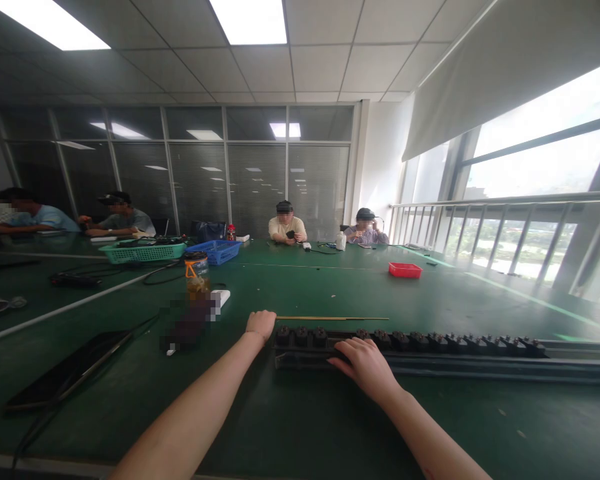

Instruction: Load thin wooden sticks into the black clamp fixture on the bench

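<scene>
A long black rail (430,363) carrying a row of several small black parts lies across the green table (300,413) in front of me. My left hand (261,324) rests at the rail's left end, fingers curled into a loose fist, and I cannot see whether anything is in it. My right hand (361,363) lies on top of the rail a little further right, fingers bent over the black parts. A thin wooden stick (330,318) lies just behind the rail.
A jar with an orange handle (197,275), a blurred dark item (190,323) and a black tablet (70,370) lie to my left. Green (143,251) and blue (215,251) baskets and a red tray (405,269) stand further back. Several people sit along the far side.
</scene>
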`<state>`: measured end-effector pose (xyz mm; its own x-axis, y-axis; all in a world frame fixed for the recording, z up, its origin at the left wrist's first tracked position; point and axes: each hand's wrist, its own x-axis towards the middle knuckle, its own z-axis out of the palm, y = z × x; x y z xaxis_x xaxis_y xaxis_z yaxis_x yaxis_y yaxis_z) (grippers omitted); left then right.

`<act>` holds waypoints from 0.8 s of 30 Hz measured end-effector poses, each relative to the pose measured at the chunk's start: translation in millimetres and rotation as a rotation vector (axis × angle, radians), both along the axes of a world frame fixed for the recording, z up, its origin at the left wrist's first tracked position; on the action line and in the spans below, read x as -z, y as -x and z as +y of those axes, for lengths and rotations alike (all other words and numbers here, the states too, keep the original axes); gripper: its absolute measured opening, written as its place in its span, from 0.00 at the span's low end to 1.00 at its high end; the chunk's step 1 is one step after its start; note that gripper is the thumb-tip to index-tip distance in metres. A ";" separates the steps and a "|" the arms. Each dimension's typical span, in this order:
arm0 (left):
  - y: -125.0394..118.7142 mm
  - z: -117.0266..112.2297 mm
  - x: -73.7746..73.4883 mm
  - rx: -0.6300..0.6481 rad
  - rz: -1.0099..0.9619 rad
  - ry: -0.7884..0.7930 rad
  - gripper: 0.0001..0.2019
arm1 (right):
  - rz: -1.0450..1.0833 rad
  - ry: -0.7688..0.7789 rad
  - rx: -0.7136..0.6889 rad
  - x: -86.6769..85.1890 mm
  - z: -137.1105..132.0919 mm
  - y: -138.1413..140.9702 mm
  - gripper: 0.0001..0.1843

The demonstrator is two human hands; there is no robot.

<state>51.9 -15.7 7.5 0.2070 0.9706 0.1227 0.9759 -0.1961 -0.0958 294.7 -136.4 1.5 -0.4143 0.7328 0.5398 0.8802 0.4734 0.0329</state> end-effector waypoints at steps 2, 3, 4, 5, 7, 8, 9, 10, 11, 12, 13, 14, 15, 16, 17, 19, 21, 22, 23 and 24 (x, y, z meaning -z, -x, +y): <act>-2.4 0.8 -2.7 -0.002 0.033 0.014 0.12 | -0.002 0.001 -0.003 -0.7 -0.1 0.0 0.14; -3.4 1.8 -4.1 0.004 0.045 0.014 0.12 | -0.002 0.003 -0.006 -1.1 -0.2 -0.1 0.14; -4.1 3.2 -5.3 0.015 0.055 0.013 0.13 | 0.000 0.006 -0.007 -1.5 -0.4 -0.1 0.14; -4.5 5.1 -6.4 0.030 0.065 0.013 0.13 | 0.002 0.011 -0.007 -1.8 -0.5 -0.1 0.13; -3.9 9.6 -7.6 0.063 0.078 0.017 0.14 | 0.007 0.018 -0.005 -1.9 -0.4 0.2 0.13; -3.0 12.0 -7.7 0.077 0.080 0.020 0.14 | 0.009 0.021 -0.003 -1.8 -0.3 0.4 0.13; -1.9 14.2 -7.3 0.085 0.080 0.023 0.15 | 0.009 0.021 -0.001 -1.8 -0.2 0.7 0.13; -0.7 16.2 -6.7 0.091 0.077 0.025 0.15 | 0.006 0.022 0.002 -1.7 -0.2 1.1 0.12; 0.4 17.8 -5.9 0.095 0.073 0.025 0.15 | 0.003 0.021 0.004 -1.8 -0.3 1.4 0.12; 1.5 19.1 -5.0 0.097 0.068 0.024 0.15 | 0.000 0.020 0.006 -1.9 -0.5 1.6 0.12; 2.3 19.9 -4.1 0.098 0.064 0.020 0.15 | -0.002 0.017 0.006 -2.1 -0.8 1.8 0.13; 2.9 20.2 -3.4 0.100 0.061 0.016 0.15 | -0.004 0.012 0.005 -2.4 -1.2 1.9 0.13; 3.4 20.0 -3.0 0.102 0.059 0.012 0.15 | -0.005 0.007 0.002 -2.6 -1.6 1.8 0.13; 3.6 19.5 -2.8 0.105 0.057 0.008 0.15 | -0.006 0.002 0.001 -2.7 -1.9 1.8 0.13; 3.8 18.6 -2.7 0.108 0.056 0.004 0.15 | -0.006 -0.001 0.001 -2.8 -2.2 1.7 0.13; 4.0 16.2 -2.6 0.109 0.052 -0.004 0.15 | -0.005 0.002 0.004 -3.0 -2.4 1.6 0.13; 4.7 13.5 -1.4 0.105 0.046 -0.013 0.15 | -0.007 0.007 0.007 -3.3 -2.3 2.0 0.12; 5.4 12.2 -0.1 0.104 0.044 -0.018 0.14 | -0.010 0.007 0.008 -3.6 -2.1 2.5 0.12; 6.5 11.3 1.8 0.104 0.040 -0.026 0.14 | -0.015 0.006 0.011 -4.1 -2.0 3.2 0.13; 7.9 10.6 4.0 0.103 0.033 -0.039 0.14 | -0.022 0.006 0.017 -4.7 -1.9 3.9 0.13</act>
